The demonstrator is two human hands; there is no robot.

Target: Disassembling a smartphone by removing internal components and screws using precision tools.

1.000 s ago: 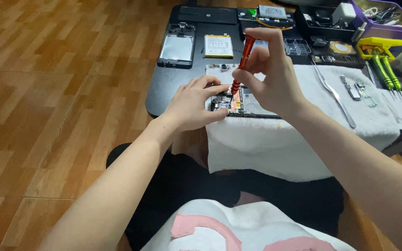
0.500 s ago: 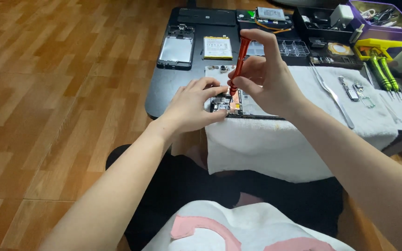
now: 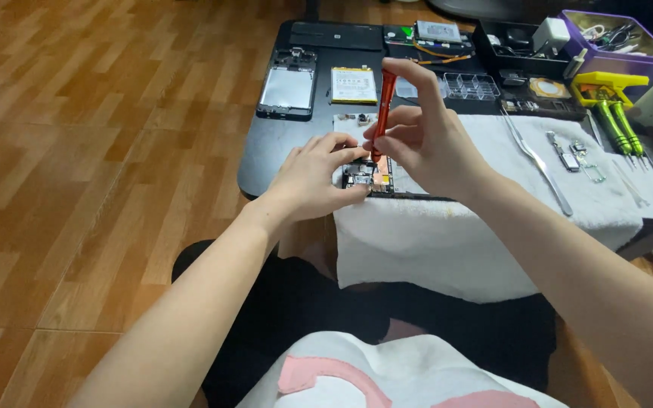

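Right hand (image 3: 425, 147) pinches a slim red screwdriver (image 3: 383, 106) between thumb and fingers, holding it nearly upright with its tip down on an opened phone (image 3: 368, 177). Left hand (image 3: 315, 177) grips that phone's near end, fingers curled over its exposed circuit board. This phone lies on a white towel (image 3: 478, 227) spread over the front edge of a low black table (image 3: 266, 151). Farther back on the table sit a phone frame (image 3: 287, 91) and, just beside it, a flat battery (image 3: 354, 85). Metal tweezers (image 3: 538, 162) rest on the towel to the right, near two green-handled screwdrivers (image 3: 620, 125). Wooden flooring (image 3: 77, 151) fills the left.
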